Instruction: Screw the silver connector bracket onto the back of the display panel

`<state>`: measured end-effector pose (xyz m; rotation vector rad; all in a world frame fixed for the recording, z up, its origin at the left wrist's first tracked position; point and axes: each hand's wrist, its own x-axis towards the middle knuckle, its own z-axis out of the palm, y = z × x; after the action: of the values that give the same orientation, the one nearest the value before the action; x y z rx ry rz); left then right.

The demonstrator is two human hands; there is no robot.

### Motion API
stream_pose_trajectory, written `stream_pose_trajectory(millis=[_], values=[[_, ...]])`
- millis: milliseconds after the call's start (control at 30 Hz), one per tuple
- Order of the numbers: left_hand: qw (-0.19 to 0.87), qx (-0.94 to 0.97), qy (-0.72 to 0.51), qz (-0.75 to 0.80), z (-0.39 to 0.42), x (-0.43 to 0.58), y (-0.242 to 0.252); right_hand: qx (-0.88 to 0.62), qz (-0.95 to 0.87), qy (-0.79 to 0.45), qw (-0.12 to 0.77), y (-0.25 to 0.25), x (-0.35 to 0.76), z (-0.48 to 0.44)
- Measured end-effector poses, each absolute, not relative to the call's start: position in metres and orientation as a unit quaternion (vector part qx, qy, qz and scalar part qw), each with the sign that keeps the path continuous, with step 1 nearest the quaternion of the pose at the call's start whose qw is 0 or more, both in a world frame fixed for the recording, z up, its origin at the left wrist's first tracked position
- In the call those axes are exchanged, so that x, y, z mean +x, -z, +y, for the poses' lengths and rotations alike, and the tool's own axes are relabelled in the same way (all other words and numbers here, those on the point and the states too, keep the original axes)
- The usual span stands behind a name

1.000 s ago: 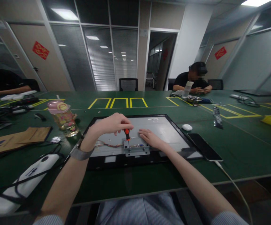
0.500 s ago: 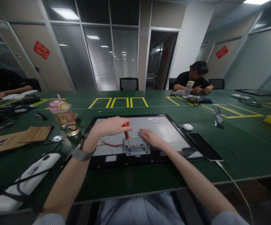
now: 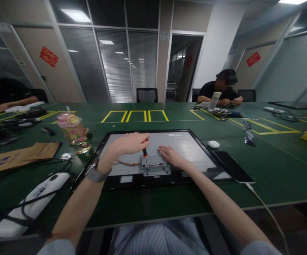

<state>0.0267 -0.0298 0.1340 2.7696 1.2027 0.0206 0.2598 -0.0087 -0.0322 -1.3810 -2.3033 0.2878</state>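
Observation:
A flat display panel (image 3: 193, 152) with a black frame lies back side up on the table before me. Near its front edge sits a metal bracket (image 3: 156, 171) with connector ports, and thin wires (image 3: 128, 163) run to it from the left. My left hand (image 3: 132, 142) grips an orange and black screwdriver (image 3: 145, 152) from above. The shaft points down at the bracket's left part; its tip is too small to make out. My right hand (image 3: 171, 155) lies flat, fingers stretched, on the panel just right of and behind the bracket.
Right of the panel are a phone (image 3: 234, 166) on a charging cable and a white earbud case (image 3: 213, 144). To the left stand a drink cup (image 3: 75, 132), a brown paper bag (image 3: 23, 157) and a white power strip (image 3: 32, 202). Two people sit across the table.
My left hand has turned slightly about the screwdriver handle, its fingers now covering more of the top. The right hand stays put. The whole view has shifted a little.

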Motion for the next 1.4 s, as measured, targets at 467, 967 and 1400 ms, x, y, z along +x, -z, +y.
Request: stream_pose_trajectory(millis=[467, 967, 1400], values=[[0.047, 0.914, 0.001, 0.404, -0.039, 0.03, -0.14, -0.501, -0.832, -0.095, 0.221, 0.033, 0.26, -0.008], [0.015, 0.918, -0.022, 0.396, -0.04, 0.038, -0.137, -0.496, -0.836, -0.093, 0.212, 0.034, 0.26, -0.007], [0.011, 0.905, -0.017, 0.425, -0.037, 0.036, -0.134, -0.501, -0.832, -0.099, 0.219, 0.033, 0.26, -0.008]])
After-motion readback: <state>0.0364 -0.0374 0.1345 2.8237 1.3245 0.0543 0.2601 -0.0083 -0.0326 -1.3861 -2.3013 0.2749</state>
